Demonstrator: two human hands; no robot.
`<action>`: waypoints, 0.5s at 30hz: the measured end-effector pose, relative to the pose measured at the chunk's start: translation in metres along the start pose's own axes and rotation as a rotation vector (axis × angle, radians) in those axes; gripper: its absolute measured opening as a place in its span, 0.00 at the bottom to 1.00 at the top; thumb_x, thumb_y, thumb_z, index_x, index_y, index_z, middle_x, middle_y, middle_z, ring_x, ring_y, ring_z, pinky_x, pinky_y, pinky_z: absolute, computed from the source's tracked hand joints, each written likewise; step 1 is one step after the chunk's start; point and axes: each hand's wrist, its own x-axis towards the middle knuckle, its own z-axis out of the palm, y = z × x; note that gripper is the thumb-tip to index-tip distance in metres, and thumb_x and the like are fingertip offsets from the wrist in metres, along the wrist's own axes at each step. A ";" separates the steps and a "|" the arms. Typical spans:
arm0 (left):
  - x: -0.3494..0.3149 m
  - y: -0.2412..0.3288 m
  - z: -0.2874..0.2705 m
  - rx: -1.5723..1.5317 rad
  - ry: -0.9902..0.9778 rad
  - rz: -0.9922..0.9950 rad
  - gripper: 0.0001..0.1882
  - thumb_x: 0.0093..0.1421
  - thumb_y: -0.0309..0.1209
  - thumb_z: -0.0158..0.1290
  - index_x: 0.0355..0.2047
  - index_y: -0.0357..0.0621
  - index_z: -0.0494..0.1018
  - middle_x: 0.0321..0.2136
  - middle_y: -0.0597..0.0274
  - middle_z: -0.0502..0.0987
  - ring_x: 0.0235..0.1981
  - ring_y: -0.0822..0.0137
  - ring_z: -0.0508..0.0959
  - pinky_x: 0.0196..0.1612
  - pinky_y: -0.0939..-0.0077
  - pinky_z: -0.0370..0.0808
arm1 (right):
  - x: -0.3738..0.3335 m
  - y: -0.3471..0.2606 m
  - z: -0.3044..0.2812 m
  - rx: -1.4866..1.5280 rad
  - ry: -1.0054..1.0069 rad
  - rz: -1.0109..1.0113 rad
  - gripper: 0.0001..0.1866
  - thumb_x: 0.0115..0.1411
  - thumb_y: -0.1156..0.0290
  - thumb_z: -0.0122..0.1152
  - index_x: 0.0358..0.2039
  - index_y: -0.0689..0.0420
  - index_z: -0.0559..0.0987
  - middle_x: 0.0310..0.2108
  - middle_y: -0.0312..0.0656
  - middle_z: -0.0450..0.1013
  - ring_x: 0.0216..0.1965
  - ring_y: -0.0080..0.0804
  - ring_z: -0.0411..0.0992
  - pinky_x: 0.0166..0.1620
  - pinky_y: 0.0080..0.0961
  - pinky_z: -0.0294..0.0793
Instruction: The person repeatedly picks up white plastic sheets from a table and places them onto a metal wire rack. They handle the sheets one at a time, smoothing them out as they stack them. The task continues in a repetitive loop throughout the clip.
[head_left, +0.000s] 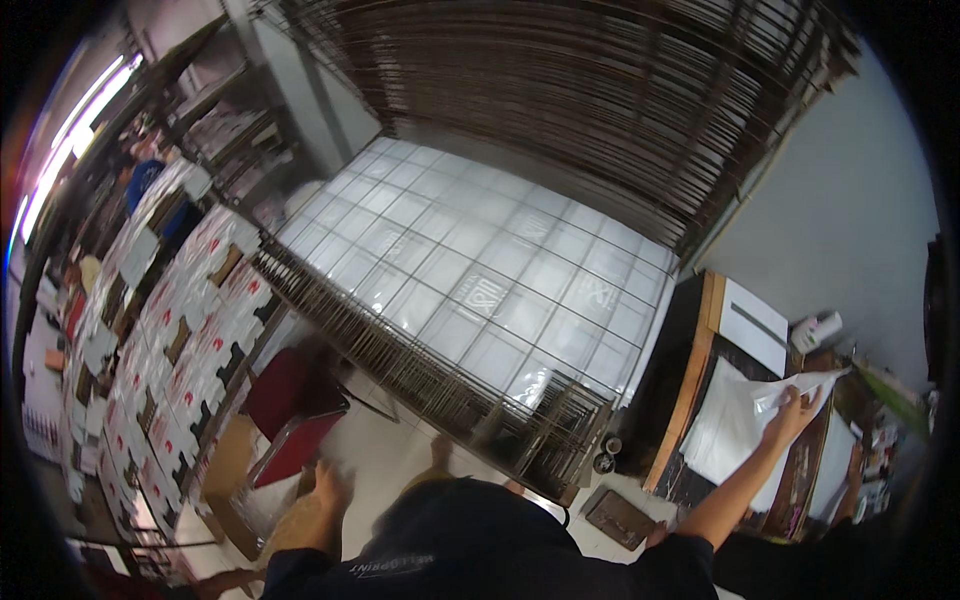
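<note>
- The right hand's grip (795, 408) is closed, holding a thin, translucent white plastic sheet (725, 425) near its raised far end.
- The sheet's remainder slopes down onto a dark-topped bench with an orange-brown wooden edge (684, 400), its near side lying just inside that edge.
- Farther along the bench lie a flat white panel with a grey stripe (755, 325) and a white roll (818, 330), both near the grey wall (850, 210).
- The left hand (325, 490) hangs well apart, beside a dark red chair (297, 398) and a brown cardboard box (228, 480); whether it holds anything, one cannot tell.
- A large wire-grid rack (440, 260) over white sheets spans the middle, its near corner close to the bench.
- Pale floor (375, 465) gives room between chair and rack; a flat brown rectangular object (620, 515) narrows the passage beside the bench.
</note>
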 end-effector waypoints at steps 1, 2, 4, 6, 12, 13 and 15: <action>0.008 -0.005 0.013 -0.050 -0.009 -0.020 0.16 0.48 0.34 0.58 0.36 0.41 0.72 0.39 0.50 0.68 0.42 0.49 0.69 0.46 0.61 0.67 | -0.022 -0.043 0.028 -0.004 -0.032 -0.019 0.28 0.49 0.84 0.50 0.55 0.63 0.64 0.40 0.42 0.68 0.34 0.22 0.66 0.36 0.15 0.66; 0.024 -0.002 0.022 -0.076 -0.015 -0.004 0.15 0.48 0.35 0.58 0.36 0.42 0.73 0.40 0.51 0.69 0.44 0.50 0.69 0.47 0.62 0.67 | -0.030 -0.073 0.037 -0.031 -0.221 -0.042 0.29 0.48 0.84 0.50 0.55 0.63 0.64 0.42 0.42 0.68 0.36 0.22 0.66 0.36 0.14 0.66; 0.050 0.009 0.034 -0.125 -0.016 0.017 0.15 0.49 0.36 0.57 0.37 0.46 0.74 0.42 0.54 0.70 0.47 0.53 0.69 0.48 0.64 0.67 | -0.047 -0.113 0.060 -0.086 -0.611 -0.087 0.32 0.46 0.85 0.50 0.55 0.62 0.64 0.45 0.43 0.67 0.39 0.22 0.66 0.38 0.14 0.65; 0.068 0.022 0.035 -0.151 -0.049 -0.015 0.14 0.49 0.36 0.57 0.36 0.47 0.74 0.41 0.55 0.70 0.46 0.55 0.70 0.47 0.64 0.68 | -0.072 -0.130 0.100 -0.148 -0.805 -0.099 0.31 0.44 0.85 0.49 0.53 0.62 0.67 0.45 0.43 0.68 0.35 0.19 0.67 0.35 0.13 0.65; 0.120 -0.005 0.049 -0.288 -0.056 0.115 0.16 0.49 0.36 0.59 0.38 0.45 0.73 0.40 0.53 0.70 0.41 0.55 0.73 0.41 0.64 0.71 | -0.201 -0.208 0.221 -0.610 -1.487 -0.029 0.28 0.41 0.85 0.47 0.47 0.63 0.73 0.34 0.39 0.73 0.18 0.12 0.61 0.21 0.14 0.60; 0.128 -0.014 0.053 -0.336 -0.109 0.056 0.16 0.49 0.37 0.59 0.38 0.45 0.73 0.40 0.53 0.71 0.41 0.56 0.73 0.41 0.64 0.72 | -0.224 -0.225 0.243 -0.742 -1.592 -0.042 0.28 0.41 0.84 0.47 0.48 0.63 0.73 0.34 0.39 0.74 0.19 0.12 0.62 0.20 0.14 0.60; 0.141 -0.025 0.063 -0.437 -0.220 -0.064 0.17 0.50 0.38 0.59 0.37 0.44 0.73 0.40 0.54 0.71 0.39 0.57 0.75 0.39 0.64 0.73 | -0.272 -0.242 0.289 -0.629 -1.804 -0.190 0.28 0.41 0.84 0.47 0.48 0.63 0.73 0.33 0.40 0.74 0.19 0.14 0.62 0.21 0.15 0.61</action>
